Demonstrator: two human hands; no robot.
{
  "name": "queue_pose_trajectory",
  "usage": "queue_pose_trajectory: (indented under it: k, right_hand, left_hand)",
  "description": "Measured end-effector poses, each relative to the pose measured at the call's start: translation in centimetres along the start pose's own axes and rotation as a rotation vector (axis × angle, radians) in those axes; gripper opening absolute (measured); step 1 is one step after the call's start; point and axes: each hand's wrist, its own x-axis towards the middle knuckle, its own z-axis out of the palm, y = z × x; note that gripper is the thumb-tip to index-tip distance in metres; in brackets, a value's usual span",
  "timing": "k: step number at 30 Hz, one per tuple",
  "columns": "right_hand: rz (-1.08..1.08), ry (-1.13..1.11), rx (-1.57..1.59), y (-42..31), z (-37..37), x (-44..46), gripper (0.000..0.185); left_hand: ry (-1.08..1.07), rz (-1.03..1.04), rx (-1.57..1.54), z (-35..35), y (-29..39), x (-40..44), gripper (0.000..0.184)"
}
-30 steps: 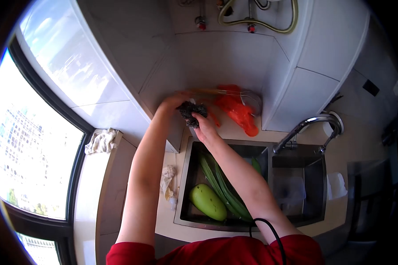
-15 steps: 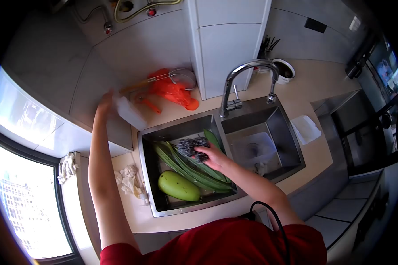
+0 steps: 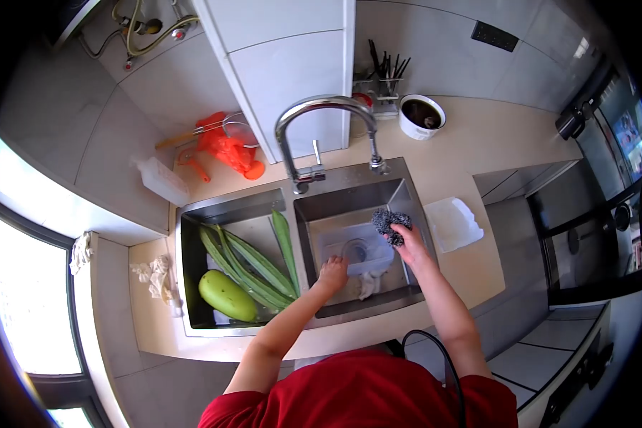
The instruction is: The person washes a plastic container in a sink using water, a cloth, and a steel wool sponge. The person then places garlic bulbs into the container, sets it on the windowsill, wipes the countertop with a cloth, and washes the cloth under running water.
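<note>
1. The right hand (image 3: 414, 247) closes around a dark scrubber (image 3: 388, 222) over the right basin (image 3: 399, 291).
2. The left hand (image 3: 333, 273) touches the clear tub (image 3: 378, 260) inside; whether it grips, I cannot tell.
3. Beige counter (image 3: 478, 139) surrounds both basins; bright window (image 3: 32, 285) at left.

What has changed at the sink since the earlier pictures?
The right hand, still holding the scouring pad, moved from the counter's back-left corner across the left basin to the right basin. The left hand went from that corner to the plastic container. The green melon stayed put.
</note>
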Motion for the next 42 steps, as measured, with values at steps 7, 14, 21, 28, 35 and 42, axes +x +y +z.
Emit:
queue_pose_trajectory:
  k: [7, 14, 21, 28, 35, 42]
  right_hand:
    - [0.009, -0.058, -0.156, -2.0, -2.7, 1.6, 0.033]
    - [-0.614, -0.459, -0.886, -4.1, 2.0, 2.6, 0.035]
    - [-0.7, -0.619, -1.401, -0.3, 4.2, -0.1, 0.033]
    - [-0.617, -0.247, -1.132, 2.5, 5.1, -1.6, 0.038]
    - [-0.571, 0.203, -0.748, 4.1, 7.9, -1.7, 0.037]
    - [-0.336, -0.112, -0.474, 6.4, 12.8, -5.2, 0.035]
  left_hand:
    - [-0.255, -0.231, 0.107, 1.3, 2.2, 2.0, 0.021]
    - [-0.006, 0.099, 0.252, -10.4, 6.6, -0.9, 0.009]
    - [0.249, 0.421, 0.264, -20.4, 9.5, -2.7, 0.005]
    - [0.763, 0.034, 0.001, -23.2, 10.8, -6.0, 0.072]
    - [0.722, -0.207, -0.487, -13.8, 12.9, -12.6, 0.115]
    - [1.16, -0.282, -0.984, -13.3, 10.3, -9.4, 0.08]
